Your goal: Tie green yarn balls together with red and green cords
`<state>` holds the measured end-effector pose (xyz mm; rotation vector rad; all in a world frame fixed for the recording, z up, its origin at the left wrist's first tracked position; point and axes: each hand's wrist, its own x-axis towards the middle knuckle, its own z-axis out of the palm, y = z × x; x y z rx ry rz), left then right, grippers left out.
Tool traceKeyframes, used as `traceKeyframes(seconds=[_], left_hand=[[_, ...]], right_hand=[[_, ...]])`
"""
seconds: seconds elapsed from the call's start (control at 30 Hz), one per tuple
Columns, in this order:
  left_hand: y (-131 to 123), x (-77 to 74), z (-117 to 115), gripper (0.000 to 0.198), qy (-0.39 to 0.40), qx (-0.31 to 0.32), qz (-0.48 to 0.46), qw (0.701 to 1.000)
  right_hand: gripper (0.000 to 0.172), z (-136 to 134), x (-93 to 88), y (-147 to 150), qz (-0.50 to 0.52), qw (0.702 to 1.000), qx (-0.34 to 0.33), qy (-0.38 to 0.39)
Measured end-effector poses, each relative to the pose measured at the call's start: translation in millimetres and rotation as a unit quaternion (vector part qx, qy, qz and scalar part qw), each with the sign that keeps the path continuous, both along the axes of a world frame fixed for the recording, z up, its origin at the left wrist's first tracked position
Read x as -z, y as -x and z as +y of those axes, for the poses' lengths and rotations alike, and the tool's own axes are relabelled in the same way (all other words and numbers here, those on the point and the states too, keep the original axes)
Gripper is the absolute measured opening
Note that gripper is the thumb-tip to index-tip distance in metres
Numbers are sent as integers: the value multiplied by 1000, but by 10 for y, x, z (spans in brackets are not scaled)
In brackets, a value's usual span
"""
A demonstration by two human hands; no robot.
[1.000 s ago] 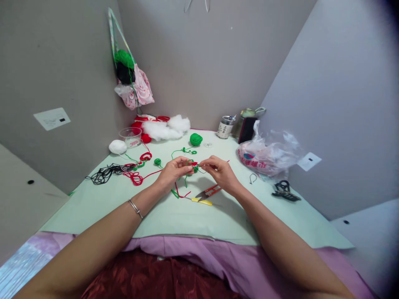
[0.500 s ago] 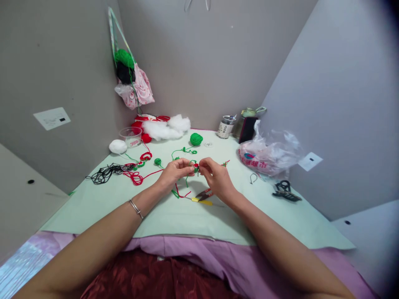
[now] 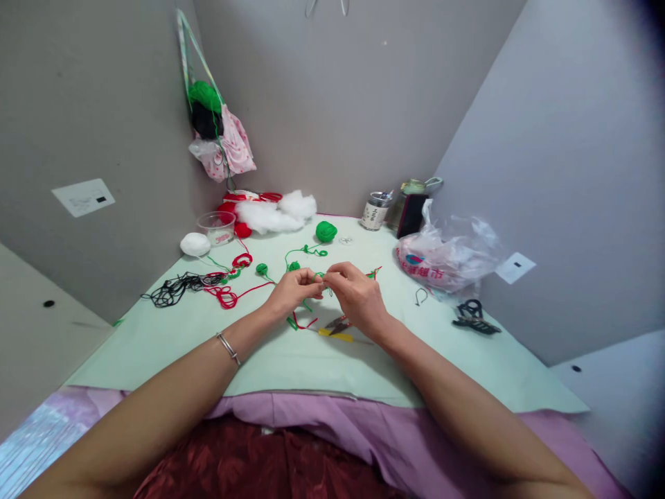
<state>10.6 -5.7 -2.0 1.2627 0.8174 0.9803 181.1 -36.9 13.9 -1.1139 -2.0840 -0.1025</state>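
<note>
My left hand and my right hand meet fingertip to fingertip above the pale green table mat. Both are pinched on a small red and green yarn piece, which is mostly hidden between the fingers. Green and red yarn strands hang from it down to the mat. Just under my right hand lie red-handled thread snips and a yellow tool. My left wrist wears a thin silver bangle.
A green yarn ball, white stuffing, a white ball and a clear cup sit at the back. Black yarn and red yarn lie left. A plastic bag, jar and black clips are right.
My right hand has slid left and closed in on my left hand, and the red of the yarn piece is now covered by my fingers. The view shifted slightly.
</note>
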Motion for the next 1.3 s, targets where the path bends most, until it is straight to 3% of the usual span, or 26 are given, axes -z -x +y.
traceKeyframes(seconds=[0.07, 0.1, 0.17, 0.23, 0.47, 0.53, 0.6, 0.7, 0.8, 0.97, 1.3], left_hand=[[0, 13, 7, 32, 7, 6, 1, 1000], [0, 23, 10, 32, 10, 12, -1, 1000], [-2, 47, 19, 31, 10, 24, -6, 1000], [-3, 71, 33, 30, 9, 30, -6, 999], [23, 64, 76, 31, 13, 0, -22, 1000], [32, 40, 65, 31, 20, 2, -42, 999], [38, 16, 49, 31, 33, 6, -65, 997], [42, -11, 29, 31, 48, 9, -83, 995], [47, -19, 26, 31, 47, 8, -86, 995], [57, -5, 37, 34, 32, -2, -93, 995], [56, 2, 45, 33, 6, -12, -93, 996]], right_hand=[[18, 23, -14, 17, 107, 989, -57, 81], [16, 40, -22, 20, 174, 970, -88, 144], [18, 74, -39, 10, 293, 906, -140, 270], [24, 94, -64, -12, 361, 851, -167, 343], [23, 36, -232, -90, 433, 789, -228, 371], [21, 24, -260, -107, 430, 807, -210, 346], [18, 18, -262, -119, 395, 853, -168, 296], [13, 8, -226, -123, 281, 938, -86, 185], [13, -5, -173, -109, 155, 982, -43, 97], [16, -25, -107, -87, 18, 998, -21, 50], [16, -11, -70, -95, -11, 999, -16, 50]])
